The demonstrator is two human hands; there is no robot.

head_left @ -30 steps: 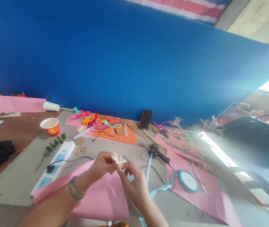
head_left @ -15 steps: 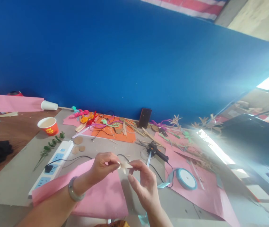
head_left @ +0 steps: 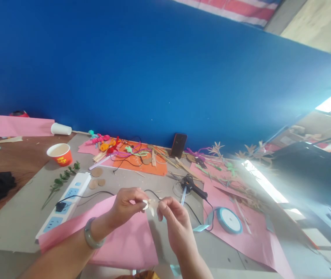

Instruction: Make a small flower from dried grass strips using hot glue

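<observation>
A small cream-white flower-like piece with thin pointed petals (head_left: 151, 206) is held up between my two hands over the table. My left hand (head_left: 129, 207), with a bangle at the wrist, pinches its left side. On its right side the thumb and fingertips of my right hand (head_left: 175, 221) are closed on it. Below my left hand lies a sheet of pink paper (head_left: 130, 244). Just beyond my right hand rests a black glue gun (head_left: 193, 186) with a clear stick and a cord.
A white power strip (head_left: 66, 205), a leafy green sprig (head_left: 62, 181) and a red paper cup (head_left: 59, 155) stand left. At the back are orange paper (head_left: 142, 166), sticks and a phone (head_left: 178, 145). A ribbon spool (head_left: 229, 220) lies right on pink paper, before a blue partition (head_left: 153, 77).
The fingers of my right hand have closed in on the flower-like piece, thumb now against the fingertips. The piece has turned slightly. My left hand keeps its pinch.
</observation>
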